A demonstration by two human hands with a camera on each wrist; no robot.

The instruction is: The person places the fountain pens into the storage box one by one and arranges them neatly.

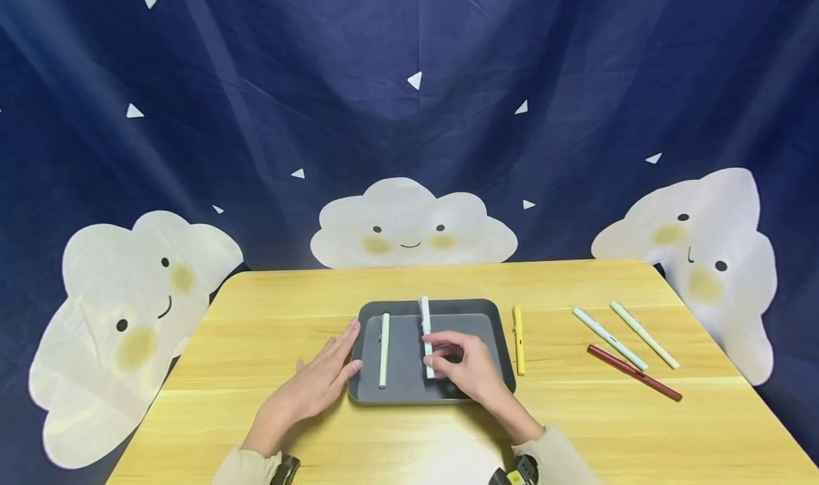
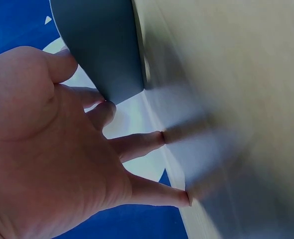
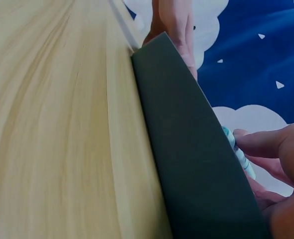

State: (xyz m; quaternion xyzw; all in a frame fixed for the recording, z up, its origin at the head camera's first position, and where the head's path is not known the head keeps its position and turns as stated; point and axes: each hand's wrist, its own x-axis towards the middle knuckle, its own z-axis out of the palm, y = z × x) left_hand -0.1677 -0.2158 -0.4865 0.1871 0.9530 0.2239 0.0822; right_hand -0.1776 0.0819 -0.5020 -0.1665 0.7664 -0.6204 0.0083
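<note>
Inside the dark grey tray (image 1: pixel 406 368), my right hand (image 1: pixel 472 368) pinches a white pen (image 1: pixel 425 316) between thumb and fingers. The pen points away from me, its clip at the far end. Over the tray wall (image 3: pixel 187 144) in the right wrist view, only a short part of a pale pen shows by the fingertips. My left hand (image 1: pixel 315 385) lies along the tray's left side, fingers stretched and thumb at the rim. Its palm faces the left wrist camera, with two fingertips down at the table. A pale green pen (image 1: pixel 384 353) lies in the tray's left part.
A yellow pen (image 1: pixel 519 341) lies just right of the tray on the wooden table (image 1: pixel 256 328). Farther right are a light blue pen (image 1: pixel 610 338), a pale yellow-green pen (image 1: pixel 644 334) and a dark red pen (image 1: pixel 633 372). Behind the table hangs a navy cloth (image 1: pixel 409 136) with clouds.
</note>
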